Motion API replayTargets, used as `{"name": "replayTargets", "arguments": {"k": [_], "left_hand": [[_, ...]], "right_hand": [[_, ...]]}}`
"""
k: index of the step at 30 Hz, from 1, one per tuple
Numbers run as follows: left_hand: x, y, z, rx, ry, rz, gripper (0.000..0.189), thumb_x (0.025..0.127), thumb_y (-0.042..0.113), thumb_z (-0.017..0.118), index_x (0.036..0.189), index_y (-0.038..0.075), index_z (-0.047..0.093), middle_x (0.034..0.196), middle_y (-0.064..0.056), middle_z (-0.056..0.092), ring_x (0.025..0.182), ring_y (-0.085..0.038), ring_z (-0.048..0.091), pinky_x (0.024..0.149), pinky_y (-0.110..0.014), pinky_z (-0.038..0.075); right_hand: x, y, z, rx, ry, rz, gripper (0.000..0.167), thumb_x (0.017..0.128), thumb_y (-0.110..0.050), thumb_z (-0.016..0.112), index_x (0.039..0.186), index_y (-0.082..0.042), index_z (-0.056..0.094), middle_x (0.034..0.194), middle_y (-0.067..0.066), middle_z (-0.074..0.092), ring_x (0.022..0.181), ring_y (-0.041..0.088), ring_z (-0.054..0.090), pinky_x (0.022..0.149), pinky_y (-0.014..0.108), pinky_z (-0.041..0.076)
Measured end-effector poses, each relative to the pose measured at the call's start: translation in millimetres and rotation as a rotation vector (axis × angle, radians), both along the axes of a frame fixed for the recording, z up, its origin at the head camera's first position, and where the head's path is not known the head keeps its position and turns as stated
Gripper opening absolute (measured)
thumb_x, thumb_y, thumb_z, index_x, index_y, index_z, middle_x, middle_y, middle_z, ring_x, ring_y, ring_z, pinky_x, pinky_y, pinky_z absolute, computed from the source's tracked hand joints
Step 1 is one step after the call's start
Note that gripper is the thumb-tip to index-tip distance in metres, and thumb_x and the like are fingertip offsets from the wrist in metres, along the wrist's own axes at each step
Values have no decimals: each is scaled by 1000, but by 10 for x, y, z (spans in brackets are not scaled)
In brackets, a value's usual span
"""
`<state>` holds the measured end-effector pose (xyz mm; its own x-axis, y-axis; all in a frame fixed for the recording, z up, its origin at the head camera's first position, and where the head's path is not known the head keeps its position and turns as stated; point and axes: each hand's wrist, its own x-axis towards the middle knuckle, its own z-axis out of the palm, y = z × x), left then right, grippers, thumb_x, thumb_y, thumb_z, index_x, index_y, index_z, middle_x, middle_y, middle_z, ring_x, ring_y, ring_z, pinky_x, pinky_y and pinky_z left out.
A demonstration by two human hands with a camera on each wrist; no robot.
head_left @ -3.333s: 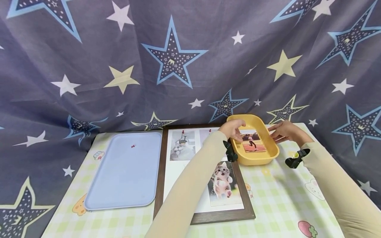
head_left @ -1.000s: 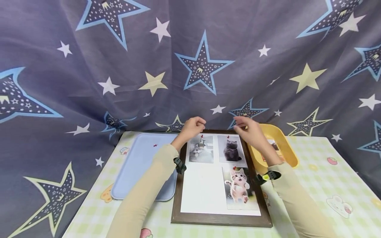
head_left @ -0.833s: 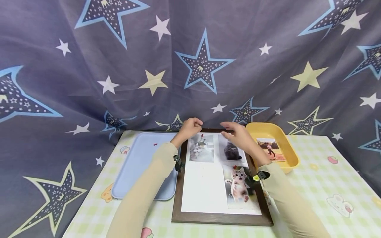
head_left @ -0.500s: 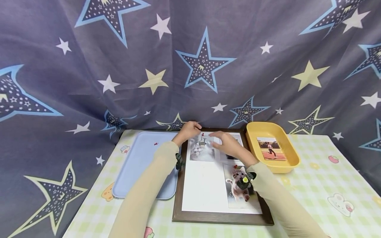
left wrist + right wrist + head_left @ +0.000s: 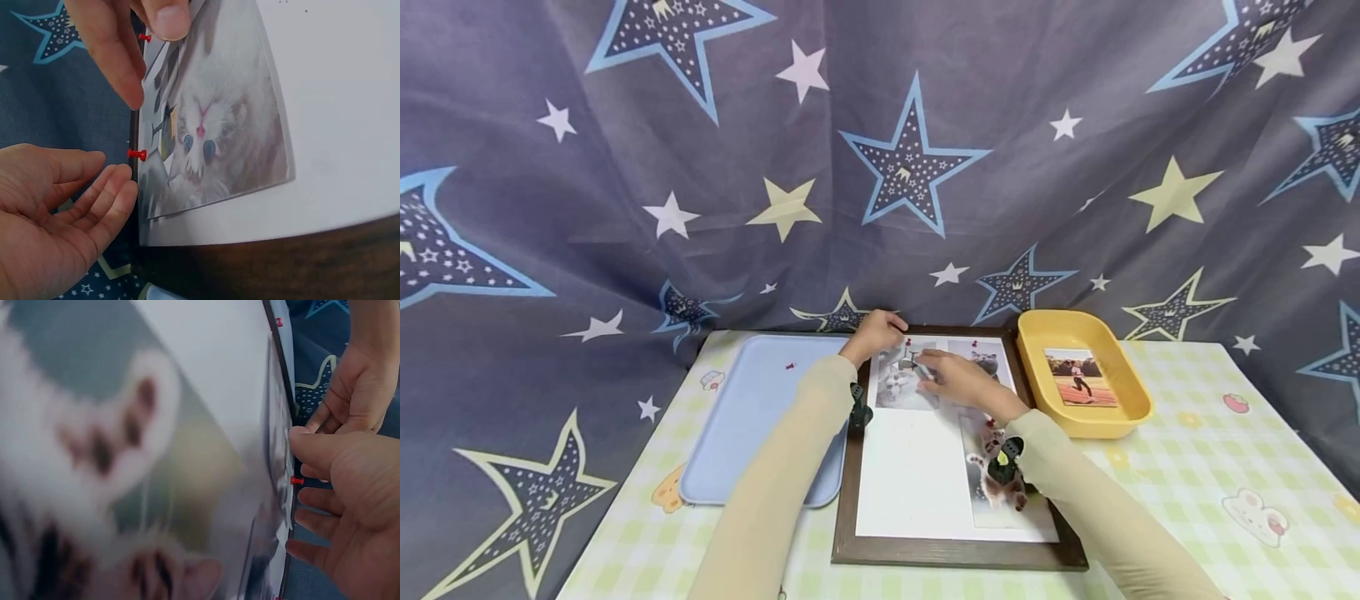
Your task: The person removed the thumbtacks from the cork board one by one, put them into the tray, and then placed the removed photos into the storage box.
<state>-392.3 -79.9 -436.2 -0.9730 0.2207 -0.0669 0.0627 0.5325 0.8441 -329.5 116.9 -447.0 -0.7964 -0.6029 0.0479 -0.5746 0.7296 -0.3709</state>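
One dark curtain (image 5: pixel 737 125) printed with stars backs the scene; one checked tablecloth (image 5: pixel 1187 533) lies before it; on the cloth sit one dark brown frame (image 5: pixel 958 551) round a white panel (image 5: pixel 906 475), one pale blue tray (image 5: pixel 752 417) to its left and one yellow box (image 5: pixel 1101 427) to its right.

There are two hands, each with one black wrist device on the sleeve; the left hand (image 5: pixel 878 333) is at the frame's far edge, thumb and fingers relaxed and apart; the right hand (image 5: pixel 958 379) is over the panel, thumb parted from loosely extended fingers; neither grips anything, though I cannot tell whether any fingertip touches the photo or frame.

Four photos are in view: three on the panel and one in the box; the kitten photo (image 5: pixel 895 387), nearest both hands, lies in the panel's far left part and is pale and greyish, showing a fluffy white face, blue eyes and a pink nose; beside it is the grey cat photo (image 5: pixel 988 362), partly covered by the right hand; nearer the person is the tabby photo (image 5: pixel 992 496), partly behind the right wrist; the box holds the runner photo (image 5: pixel 1081 379).

Four red pins are visible; one pin (image 5: pixel 907 342) stands at the kitten photo's far edge, between the hands; two more mark the other photos on the panel; the fourth lies on the tray.
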Motion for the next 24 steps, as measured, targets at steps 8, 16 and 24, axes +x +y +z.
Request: {"name": "replayTargets", "arguments": {"k": [8,16,24], "left_hand": [[-5,33,-65,21,41,32,28,84,-6,58,108,-10,71,88,-15,70,68,-15,58,61,-27,50],[-64,25,-161,26,5,48,28,89,-3,60,113,-6,72,99,-20,73,73,-21,60,63,-29,49],[-107,46,-208,50,-37,38,25,92,-4,60,115,-7,72,104,-23,74,70,-20,57,65,-31,49]], "right_hand": [[-14,11,-53,37,2,-1,53,101,-27,65,147,-3,52,154,23,47,135,38,54,113,52,45],[-15,17,-50,67,-23,6,55,102,-29,63,148,-3,51,157,23,44,137,39,51,112,53,46],[-3,13,-60,84,-33,-1,54,102,-32,62,148,-5,52,158,20,42,141,38,48,113,53,45]]}}
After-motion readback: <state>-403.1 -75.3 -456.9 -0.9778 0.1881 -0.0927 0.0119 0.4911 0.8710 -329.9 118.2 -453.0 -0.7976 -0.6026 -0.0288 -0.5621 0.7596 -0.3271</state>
